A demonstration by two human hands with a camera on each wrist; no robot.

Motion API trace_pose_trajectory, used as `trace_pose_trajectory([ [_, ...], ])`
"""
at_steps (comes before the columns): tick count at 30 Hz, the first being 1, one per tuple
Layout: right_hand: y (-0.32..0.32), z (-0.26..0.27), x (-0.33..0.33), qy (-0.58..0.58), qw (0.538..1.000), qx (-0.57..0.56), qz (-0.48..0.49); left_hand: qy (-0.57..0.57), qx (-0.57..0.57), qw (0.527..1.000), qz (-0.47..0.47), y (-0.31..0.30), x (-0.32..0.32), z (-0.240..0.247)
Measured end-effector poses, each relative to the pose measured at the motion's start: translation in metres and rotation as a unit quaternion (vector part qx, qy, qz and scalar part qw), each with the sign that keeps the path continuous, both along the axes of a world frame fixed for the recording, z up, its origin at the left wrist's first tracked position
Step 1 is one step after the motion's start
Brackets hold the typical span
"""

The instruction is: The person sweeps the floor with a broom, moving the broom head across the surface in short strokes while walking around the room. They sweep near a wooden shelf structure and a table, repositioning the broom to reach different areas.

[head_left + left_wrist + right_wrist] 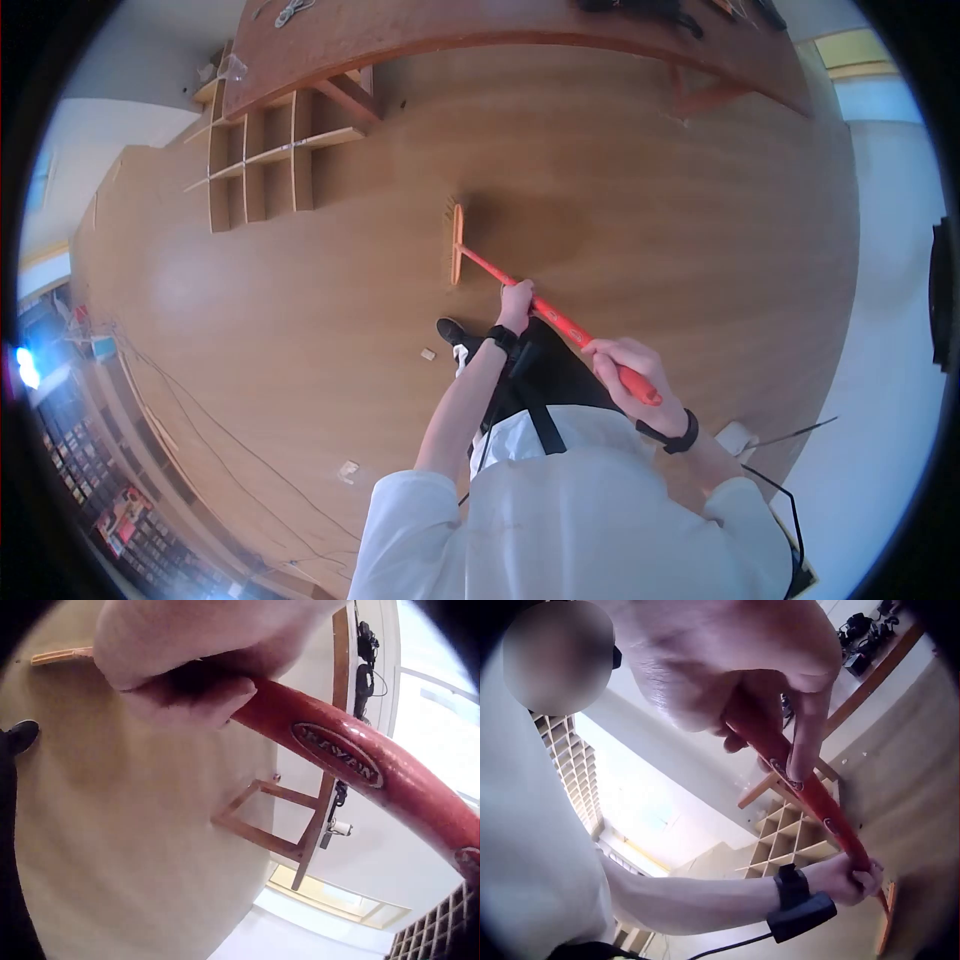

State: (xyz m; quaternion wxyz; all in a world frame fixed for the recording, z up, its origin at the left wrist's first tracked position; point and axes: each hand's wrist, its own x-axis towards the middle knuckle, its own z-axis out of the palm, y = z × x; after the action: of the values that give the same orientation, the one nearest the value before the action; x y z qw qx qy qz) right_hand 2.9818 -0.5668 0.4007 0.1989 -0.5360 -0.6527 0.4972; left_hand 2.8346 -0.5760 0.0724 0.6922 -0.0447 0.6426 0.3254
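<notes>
A rake with a red shaft (565, 325) slants across the front of the body. Its narrow orange head (458, 245) is low over the brown floor, with thin tines along its left side. My left hand (516, 306) grips the middle of the shaft, and in the left wrist view the fingers (187, 701) wrap round it beside an oval label. Near the upper end of the shaft, my right hand (630, 370) holds on, the handle's tip sticking out past it. In the right wrist view one finger (808, 739) lies along the shaft.
A long reddish-brown table (480, 25) runs across the far side, with cables and dark items on top. Wooden cubby shelving (255, 160) stands under its left part. A small pale block (428, 354) lies by the shoe (451, 330). Thin cables trail over the floor at left.
</notes>
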Motion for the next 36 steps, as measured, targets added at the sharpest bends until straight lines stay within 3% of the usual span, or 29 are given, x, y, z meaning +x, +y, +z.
trace_pose_trajectory([
  [5, -0.018, -0.03, -0.008, 0.096, 0.993, 0.062, -0.019, 0.051, 0.004, 0.999, -0.003, -0.016, -0.048, 0.019],
  [9, -0.033, -0.078, -0.015, 0.141, 0.988, -0.051, -0.049, 0.02, 0.001, 1.0, 0.024, -0.022, -0.064, 0.04],
  [11, -0.032, -0.093, -0.024, 0.137, 0.99, 0.023, 0.02, 0.014, 0.008, 1.0, -0.011, -0.03, -0.072, 0.022],
  [17, -0.037, -0.065, -0.039, 0.077, 0.995, 0.053, 0.034, 0.025, -0.021, 0.999, 0.036, -0.032, -0.074, -0.048],
  [19, -0.042, -0.044, -0.035, 0.076, 0.995, 0.066, 0.021, -0.015, 0.026, 0.997, -0.072, -0.033, -0.066, -0.049],
  [20, -0.044, -0.037, -0.032, 0.073, 0.996, 0.039, 0.013, -0.028, 0.116, 0.985, -0.121, -0.037, -0.055, -0.046],
  [23, -0.051, -0.021, -0.029, 0.025, 0.999, 0.023, -0.018, -0.129, 0.047, 0.989, -0.064, -0.029, -0.022, -0.048],
  [26, -0.056, -0.006, -0.039, 0.038, 0.998, 0.012, -0.04, -0.07, 0.015, 0.989, -0.126, -0.022, -0.019, -0.033],
  [30, -0.07, 0.009, -0.061, 0.043, 0.998, 0.042, -0.034, -0.092, 0.017, 0.987, -0.134, -0.024, -0.046, 0.013],
  [36, -0.102, 0.016, -0.097, 0.076, 0.994, 0.07, -0.029, -0.141, 0.022, 0.989, -0.046, -0.051, -0.111, 0.048],
])
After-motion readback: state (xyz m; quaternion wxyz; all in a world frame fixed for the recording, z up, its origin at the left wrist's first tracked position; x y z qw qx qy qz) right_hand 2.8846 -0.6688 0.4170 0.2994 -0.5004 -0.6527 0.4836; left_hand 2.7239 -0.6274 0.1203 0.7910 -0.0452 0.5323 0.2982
